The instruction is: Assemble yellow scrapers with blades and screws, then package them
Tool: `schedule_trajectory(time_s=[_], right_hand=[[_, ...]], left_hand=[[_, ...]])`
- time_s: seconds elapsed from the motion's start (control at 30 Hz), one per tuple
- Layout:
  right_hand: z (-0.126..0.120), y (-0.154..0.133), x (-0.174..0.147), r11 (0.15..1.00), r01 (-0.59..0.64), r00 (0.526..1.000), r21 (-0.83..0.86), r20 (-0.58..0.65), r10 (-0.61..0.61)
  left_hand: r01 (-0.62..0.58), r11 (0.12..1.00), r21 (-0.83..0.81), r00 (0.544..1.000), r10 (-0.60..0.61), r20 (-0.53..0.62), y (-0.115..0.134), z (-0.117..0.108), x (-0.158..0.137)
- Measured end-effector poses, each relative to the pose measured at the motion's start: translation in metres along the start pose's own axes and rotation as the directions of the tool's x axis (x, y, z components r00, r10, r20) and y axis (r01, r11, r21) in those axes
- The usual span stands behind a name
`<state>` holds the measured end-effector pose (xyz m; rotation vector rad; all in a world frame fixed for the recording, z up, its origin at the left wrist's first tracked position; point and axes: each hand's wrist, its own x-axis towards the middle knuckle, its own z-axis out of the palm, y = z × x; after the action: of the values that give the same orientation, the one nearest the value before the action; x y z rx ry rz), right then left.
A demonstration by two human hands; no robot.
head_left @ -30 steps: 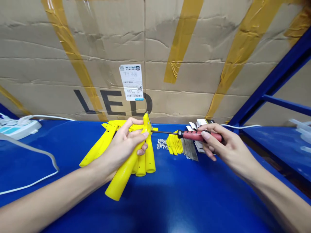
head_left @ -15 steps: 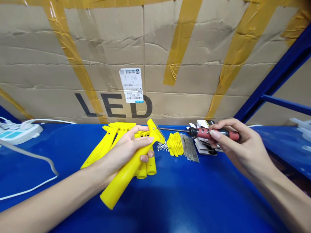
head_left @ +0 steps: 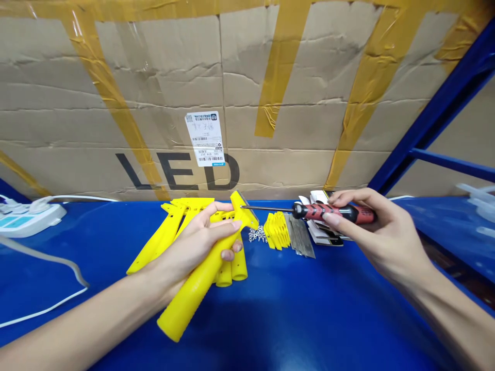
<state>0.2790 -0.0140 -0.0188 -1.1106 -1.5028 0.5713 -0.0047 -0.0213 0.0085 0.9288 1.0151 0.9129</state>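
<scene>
Power strip (head_left: 54, 214), white and filled with plugs (head_left: 11, 207), sat at the far left of a blue table (head_left: 294, 309), a pale cable (head_left: 38, 252) curving in front of it. Behind, a cardboard box (head_left: 240, 87) lettered LED stretched across the view.

"What came next, moving right?"

"A pile of yellow handles (head_left: 154, 245), side by side on the table. In front of them, the left hand (head_left: 201, 232) was wrapped around a yellow scraper (head_left: 197, 288), which was held above the table, its grip slanting down toward the viewer."

"And at the scraper's upper end?"

"A screwdriver (head_left: 320, 212) met it from the right, its thin shaft nearly level. Lower down, on the table, lay small silver screws (head_left: 256, 234), yellow plates (head_left: 276, 232), flat metal blades (head_left: 300, 237) and printed cards (head_left: 323, 234), in that order."

"What was the right hand (head_left: 382, 232) doing?"

"It gripped the screwdriver's red and black end between thumb and fingers. Past it rose a blue metal frame (head_left: 429, 119), then some clear plastic (head_left: 481, 203); I couldn't tell what that was."
</scene>
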Motion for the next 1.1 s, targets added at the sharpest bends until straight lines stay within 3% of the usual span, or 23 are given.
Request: schedule_trajectory(time_s=[0.1, 0.23, 0.37, 0.43, 0.53, 0.7, 0.83, 1.0, 1.1], right_hand=[[-0.005, -0.004, 0.000, 0.985, 0.155, 0.986, -0.074, 0.068, -0.150], [-0.009, -0.006, 0.002, 0.994, -0.016, 0.982, 0.104, 0.190, -0.004], [-0.004, -0.007, 0.004, 0.974, -0.184, 0.981, 0.135, 0.088, 0.173], [-0.002, -0.008, 0.004, 0.948, -0.243, 0.968, 0.208, 0.121, 0.221], [-0.002, -0.009, 0.004, 0.913, -0.273, 0.945, 0.304, 0.261, 0.196], [0.002, -0.009, 0.001, 0.961, -0.235, 0.966, 0.146, 0.150, 0.213], [0.003, -0.007, 0.000, 0.915, -0.266, 0.941, 0.303, 0.288, 0.179], [0.005, -0.002, 0.001, 0.944, -0.257, 0.960, 0.204, 0.162, 0.227], [0.005, -0.001, 0.002, 0.903, -0.295, 0.939, 0.312, 0.271, 0.213]], left_hand=[[-0.082, 0.996, -0.038, 0.995, 0.080, -0.053, -0.001, 0.001, 0.001], [-0.112, 0.993, -0.042, 0.991, 0.108, -0.076, -0.003, 0.005, -0.001], [-0.132, 0.991, 0.034, 0.989, 0.134, -0.066, -0.007, 0.006, -0.004], [-0.159, 0.986, 0.056, 0.985, 0.162, -0.055, -0.007, 0.004, -0.004], [-0.207, 0.977, 0.045, 0.976, 0.209, -0.058, -0.007, 0.002, -0.001], [-0.195, 0.980, 0.043, 0.974, 0.199, -0.113, -0.008, 0.003, 0.003], [-0.194, 0.980, 0.048, 0.974, 0.199, -0.110, -0.010, 0.001, 0.003], [-0.199, 0.978, 0.059, 0.974, 0.204, -0.098, -0.012, 0.004, 0.003], [-0.218, 0.974, 0.055, 0.968, 0.223, -0.112, -0.011, 0.005, 0.005]])
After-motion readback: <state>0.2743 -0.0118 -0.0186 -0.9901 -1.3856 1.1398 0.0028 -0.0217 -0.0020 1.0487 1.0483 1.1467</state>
